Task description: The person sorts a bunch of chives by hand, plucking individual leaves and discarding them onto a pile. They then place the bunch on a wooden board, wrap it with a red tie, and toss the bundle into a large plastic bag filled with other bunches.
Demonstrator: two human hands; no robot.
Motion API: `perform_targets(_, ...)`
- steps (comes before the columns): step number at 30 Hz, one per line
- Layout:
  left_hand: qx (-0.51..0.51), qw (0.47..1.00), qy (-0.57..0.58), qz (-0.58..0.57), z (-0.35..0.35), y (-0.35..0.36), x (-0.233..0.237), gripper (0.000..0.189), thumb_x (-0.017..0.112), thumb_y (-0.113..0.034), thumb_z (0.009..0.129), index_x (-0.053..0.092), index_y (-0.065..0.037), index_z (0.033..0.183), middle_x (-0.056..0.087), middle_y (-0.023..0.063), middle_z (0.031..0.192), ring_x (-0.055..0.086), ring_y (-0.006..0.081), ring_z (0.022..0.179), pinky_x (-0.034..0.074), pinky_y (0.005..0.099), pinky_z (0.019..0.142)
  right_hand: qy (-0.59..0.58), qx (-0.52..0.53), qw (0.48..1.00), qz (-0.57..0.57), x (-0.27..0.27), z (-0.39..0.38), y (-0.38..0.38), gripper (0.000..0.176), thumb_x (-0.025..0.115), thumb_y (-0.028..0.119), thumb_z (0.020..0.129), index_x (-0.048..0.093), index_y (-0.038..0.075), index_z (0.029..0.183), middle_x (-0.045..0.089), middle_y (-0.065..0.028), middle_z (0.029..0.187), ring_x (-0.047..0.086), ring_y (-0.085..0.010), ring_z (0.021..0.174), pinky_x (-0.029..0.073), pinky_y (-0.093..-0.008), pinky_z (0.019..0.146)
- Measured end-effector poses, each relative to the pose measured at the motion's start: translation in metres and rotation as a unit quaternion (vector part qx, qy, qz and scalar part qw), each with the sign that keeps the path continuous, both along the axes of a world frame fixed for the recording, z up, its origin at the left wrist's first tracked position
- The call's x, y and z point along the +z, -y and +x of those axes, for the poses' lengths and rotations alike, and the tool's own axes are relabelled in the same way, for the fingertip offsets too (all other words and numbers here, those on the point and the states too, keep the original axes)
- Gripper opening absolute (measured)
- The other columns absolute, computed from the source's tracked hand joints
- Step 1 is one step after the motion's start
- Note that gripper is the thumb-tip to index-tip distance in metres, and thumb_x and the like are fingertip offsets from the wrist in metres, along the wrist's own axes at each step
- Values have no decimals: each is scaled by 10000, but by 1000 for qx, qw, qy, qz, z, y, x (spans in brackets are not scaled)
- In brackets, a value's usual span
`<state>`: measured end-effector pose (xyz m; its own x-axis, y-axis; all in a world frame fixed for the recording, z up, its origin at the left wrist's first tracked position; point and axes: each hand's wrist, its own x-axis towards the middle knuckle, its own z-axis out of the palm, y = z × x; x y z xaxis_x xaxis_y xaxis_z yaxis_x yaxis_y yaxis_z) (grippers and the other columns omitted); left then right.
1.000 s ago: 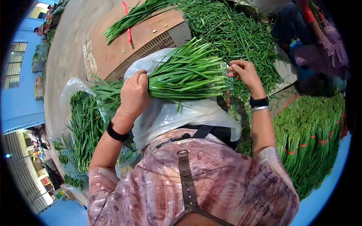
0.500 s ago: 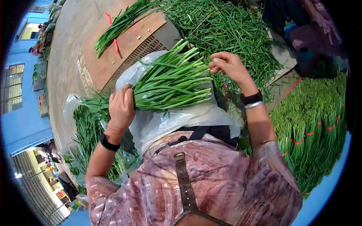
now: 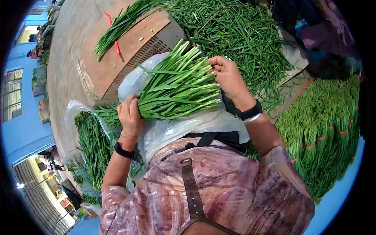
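A thick bunch of garlic chives (image 3: 176,88) lies across the lap on a clear plastic sheet (image 3: 188,124), its pale cut ends pointing right. My left hand (image 3: 130,115) is closed around the leafy left part of the bunch. At the upper right of the stem ends, my right hand (image 3: 227,76) has its thumb and fingers pinched together on the ends; exactly how many stems they hold is hidden. Another bunch of chives (image 3: 117,33) rests over a red tie (image 3: 116,49) on a brown board (image 3: 133,37).
Loose green leaves (image 3: 235,35) are heaped in front. Bundles of chives with budded tops and red ties (image 3: 321,133) stand at the right. Further greens (image 3: 94,149) in plastic lie on the left. A slotted crate (image 3: 152,49) supports the board. Another person's dark clothing (image 3: 325,39) shows at upper right.
My right hand has come left and down from just off the stem ends to touch them. My left hand has shifted slightly right and down, still gripping the bunch.
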<state>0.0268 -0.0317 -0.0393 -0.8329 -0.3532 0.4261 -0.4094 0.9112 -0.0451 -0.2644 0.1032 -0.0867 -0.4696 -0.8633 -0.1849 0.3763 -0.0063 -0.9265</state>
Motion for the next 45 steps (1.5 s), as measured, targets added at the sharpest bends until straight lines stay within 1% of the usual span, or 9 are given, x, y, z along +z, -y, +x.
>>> perform_targets(15, 21, 999, 6, 31, 1, 3, -4, 339, 632, -100, 700, 552, -9, 1016, 621, 122, 1041, 596, 275, 910, 422, 367, 759, 209, 6, 970, -126, -26, -106, -60, 233, 590, 190, 901, 633, -25, 981, 623, -61, 765, 598, -125, 689, 461, -246, 591)
perform_targets(21, 42, 996, 60, 47, -6, -2, 19, 396, 596, -65, 673, 553, -18, 1063, 612, 100, 1020, 587, 265, 876, 415, 367, 746, -159, -24, 956, 246, -57, -96, -45, 246, 561, 145, 904, 629, -48, 1040, 672, -101, 835, 679, -156, 725, 479, -246, 538)
perform_targets(26, 36, 992, 110, 48, -21, 4, 50, 387, 621, -86, 652, 557, -49, 1031, 617, 94, 936, 580, 267, 797, 406, 370, 678, -163, 13, 972, 168, -47, -93, -23, 254, 554, 137, 909, 622, -41, 1077, 684, -87, 859, 679, -151, 698, 468, -224, 529)
perform_targets(28, 89, 971, 143, 169, -33, 8, 76, 328, 644, -62, 678, 558, -25, 993, 632, 119, 943, 604, 298, 870, 450, 370, 721, -138, 17, 977, 160, -35, -94, -26, 259, 557, 145, 914, 618, -36, 1089, 685, -91, 867, 679, -152, 710, 468, -221, 535)
perform_targets(33, 4, 846, 71, 528, -76, 10, 153, 317, 651, -13, 745, 589, 22, 1054, 678, 85, 903, 646, 248, 822, 506, 335, 728, -101, -51, 980, 161, -5, -111, -55, 246, 566, 180, 920, 635, -11, 1059, 685, -76, 869, 662, -122, 685, 441, -203, 521)
perform_targets(36, 118, 576, 184, 788, -63, 6, 122, 330, 662, 22, 742, 597, 33, 1065, 665, 103, 856, 628, 188, 678, 513, 304, 604, -99, -73, 977, 174, -21, -120, -75, 252, 571, 192, 917, 636, -15, 1046, 683, -69, 860, 656, -113, 669, 428, -188, 512)
perform_targets(38, 121, 472, 80, 869, -65, -9, 120, 312, 689, -84, 730, 595, 14, 1011, 631, 85, 757, 568, 132, 598, 472, 268, 553, -84, -68, 975, 195, -26, -118, -86, 256, 560, 196, 927, 622, -11, 1062, 680, -67, 859, 659, -110, 678, 436, -185, 515)
perform_targets(43, 98, 338, -76, 933, -63, -24, 114, 296, 651, 17, 728, 564, 41, 1010, 594, 107, 739, 524, 131, 555, 429, 237, 489, -83, -53, 971, 217, -19, -114, -97, 244, 525, 190, 953, 617, 5, 1083, 678, -55, 874, 656, -95, 684, 456, -180, 531)
perform_targets(45, 102, 354, -74, 927, -56, -15, 95, 260, 633, -2, 746, 562, 41, 993, 588, 123, 755, 503, 124, 551, 393, 254, 483, -85, -55, 971, 218, -10, -106, -94, 244, 520, 186, 955, 619, 4, 1084, 676, -51, 868, 651, -92, 683, 447, -183, 528)
